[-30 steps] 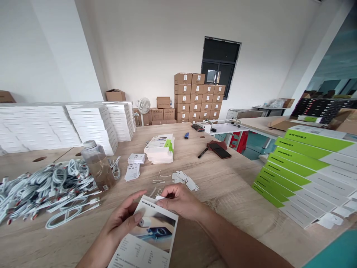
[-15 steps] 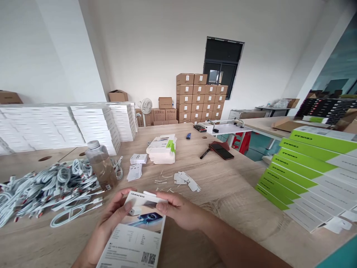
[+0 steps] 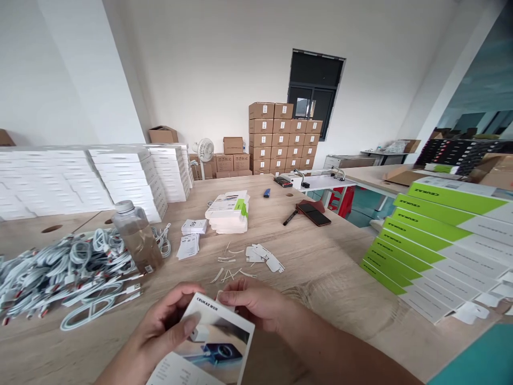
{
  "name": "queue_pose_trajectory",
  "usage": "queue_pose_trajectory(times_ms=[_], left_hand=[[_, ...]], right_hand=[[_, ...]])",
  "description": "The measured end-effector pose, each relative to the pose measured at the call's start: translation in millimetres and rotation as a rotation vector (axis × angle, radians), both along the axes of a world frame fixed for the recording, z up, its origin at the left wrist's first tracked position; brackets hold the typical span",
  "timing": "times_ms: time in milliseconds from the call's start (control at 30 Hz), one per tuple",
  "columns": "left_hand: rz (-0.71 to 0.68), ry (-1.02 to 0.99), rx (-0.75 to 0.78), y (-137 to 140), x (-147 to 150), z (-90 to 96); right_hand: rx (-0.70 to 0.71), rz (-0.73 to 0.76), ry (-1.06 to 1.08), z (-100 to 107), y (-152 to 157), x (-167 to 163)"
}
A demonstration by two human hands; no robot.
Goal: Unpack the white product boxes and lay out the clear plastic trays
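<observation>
a white printed box (image 3: pixel 218 334) is held tilted above the near edge of the wooden table (image 3: pixel 332 278), its picture side facing up. the left hand (image 3: pixel 166 326) grips its left side, thumb laid flat across the front, fingers curled behind. the right hand (image 3: pixel 256 305) reaches in from the right, forearm slanting up from the lower corner, thumb and bent forefinger pinching a small white piece (image 3: pixel 225 301) at the box's top edge. just beyond lie thin paper strips (image 3: pixel 228 275) and white cut-outs (image 3: pixel 266 256); farther off, a stack of flat boxes (image 3: pixel 227 214). a clear bottle (image 3: pixel 138 240) stands beside tangled cables (image 3: pixel 86 267) to the left, and green-and-white boxes (image 3: pixel 436 251) are piled to the right
</observation>
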State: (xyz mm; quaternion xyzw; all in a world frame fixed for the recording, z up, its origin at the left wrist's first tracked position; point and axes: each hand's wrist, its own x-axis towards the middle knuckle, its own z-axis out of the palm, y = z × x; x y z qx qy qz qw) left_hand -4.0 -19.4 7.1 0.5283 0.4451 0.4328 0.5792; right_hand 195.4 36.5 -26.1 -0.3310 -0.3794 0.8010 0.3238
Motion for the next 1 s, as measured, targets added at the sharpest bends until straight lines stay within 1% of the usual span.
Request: queue_pose_trajectory(times_ms=[67, 133, 200, 267, 300, 367, 433, 500, 633, 733, 833, 900, 1000], left_hand=[[-0.02, 0.002, -0.002, 1.4, 0.6, -0.8], [-0.034, -0.013, -0.006, 4.4, 1.7, -1.2], [-0.036, -0.045, -0.014, 8.9, 2.2, -2.4], [-0.047, -0.048, -0.064, 14.6, 0.6, -5.5], [-0.071, -0.023, -0.102, 17.6, -1.3, -7.8], [-0.135, 0.055, -0.168, 23.5, -6.9, -13.6], [-0.167, 0.112, -0.18, 28.6, -13.5, -19.6], [-0.153, 0.106, -0.164, 32.0, -19.9, -24.8], [-0.158, 0.065, -0.168, 34.4, -29.6, -32.2], [-0.158, 0.04, -0.178, 36.1, -33.9, -38.2], [-0.146, 0.009, -0.206, 39.9, -35.6, -45.0], [-0.138, -0.013, -0.224, 42.7, -35.6, -49.1], [-0.112, -0.044, -0.238, 45.6, -35.7, -53.1]], right_hand=[[-0.024, -0.008, -0.009, -1.5, 0.8, -2.1], [-0.011, -0.021, -0.04, -2.9, 1.8, -1.0], [0.077, -0.04, -0.129, -4.6, 4.3, 4.0], [0.266, -0.1, -0.265, -7.2, 10.0, 11.8], [0.392, -0.144, -0.335, -8.7, 14.7, 15.4], [0.688, -0.249, -0.491, -10.9, 28.6, 18.4], [0.947, -0.297, -0.635, -11.2, 47.2, 10.7], [1.121, -0.265, -0.742, -9.4, 68.1, -9.8], [1.338, -0.071, -0.852, -5.4, 109.0, -70.8], [1.44, 0.059, -0.967, -6.4, 133.9, -106.4], [1.478, 0.13, -1.07, -11.1, 148.5, -121.6], [1.49, 0.122, -1.104, -14.1, 151.8, -123.0], [1.511, 0.053, -1.082, -14.1, 150.5, -119.5]])
